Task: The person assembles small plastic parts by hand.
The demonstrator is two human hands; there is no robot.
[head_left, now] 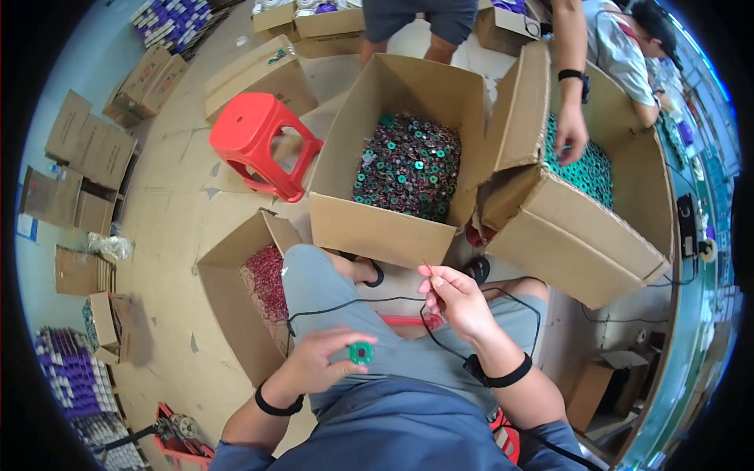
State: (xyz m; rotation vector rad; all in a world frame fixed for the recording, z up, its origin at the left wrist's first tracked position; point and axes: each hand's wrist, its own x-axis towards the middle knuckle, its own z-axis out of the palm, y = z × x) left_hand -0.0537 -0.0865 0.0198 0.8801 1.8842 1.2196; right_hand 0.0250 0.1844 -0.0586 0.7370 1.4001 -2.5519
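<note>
My left hand (318,363) holds a small round green circuit board (360,352) with a dark centre between thumb and fingers, above my lap. Higher and to the right, my right hand (457,302) is closed in a pinch, with a thin reddish wire tip just showing at its fingertips. A black cord runs across my lap and passes by the right wrist. Left of my knee, an open carton (236,294) holds a tangle of red wires (267,282). Straight ahead, a large carton (377,224) contains many green round boards mixed with dark red wires (408,169).
At right, another carton (581,243) holds green round boards (589,173); another person's hand (571,137) reaches into it. A red stool (251,129) stands ahead left. A second person bends over the long workbench (691,314) along the right. Stacked cartons (90,145) line the left wall.
</note>
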